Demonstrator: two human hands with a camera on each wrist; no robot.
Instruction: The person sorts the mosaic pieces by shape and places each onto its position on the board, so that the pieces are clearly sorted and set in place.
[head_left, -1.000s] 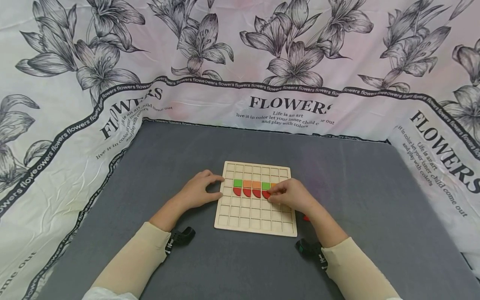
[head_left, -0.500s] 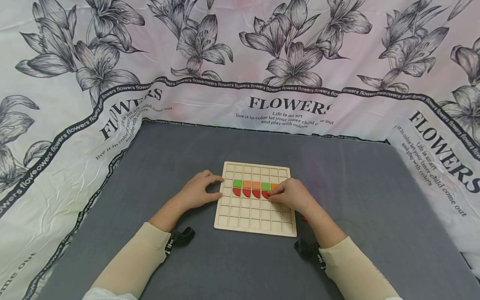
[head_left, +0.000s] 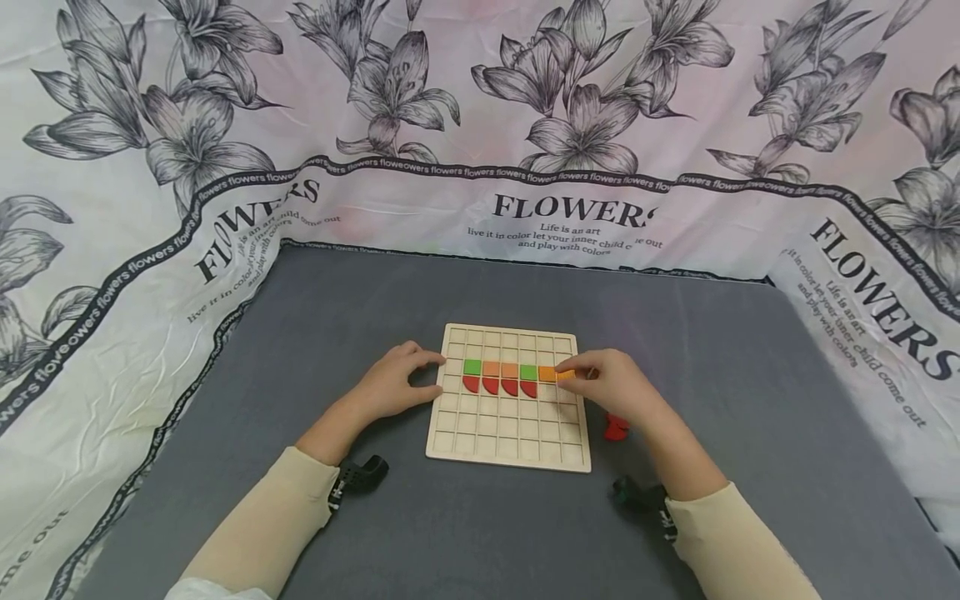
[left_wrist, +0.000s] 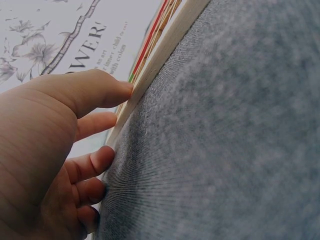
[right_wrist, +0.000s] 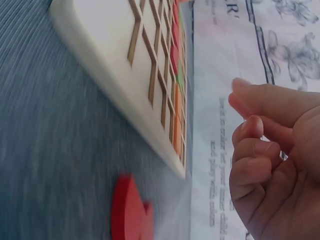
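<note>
A light wooden grid board [head_left: 510, 429] lies on the grey table. Across one of its rows runs a line of green [head_left: 472, 367] and orange squares [head_left: 491, 369]; several red quarter-circle pieces [head_left: 491, 386] sit in the row just below. My left hand [head_left: 393, 382] touches the board's left edge with thumb and index finger, its other fingers loosely bent in the left wrist view. Over the board's right edge hovers my right hand [head_left: 618, 383], its thumb and index fingertips close together. Nothing shows between them in the right wrist view, where the board [right_wrist: 100, 65] is apart from the hand.
Loose red pieces [head_left: 617, 427] lie on the table beside the board's right edge, near my right forearm. A white cloth with flower prints [head_left: 585, 125] rises behind the table [head_left: 360, 292] and along its sides.
My right hand has let go of the rightmost red quarter-circle and moved right, uncovering it, the orange squares and the loose red pieces. The left hand stays at the board's edge.
</note>
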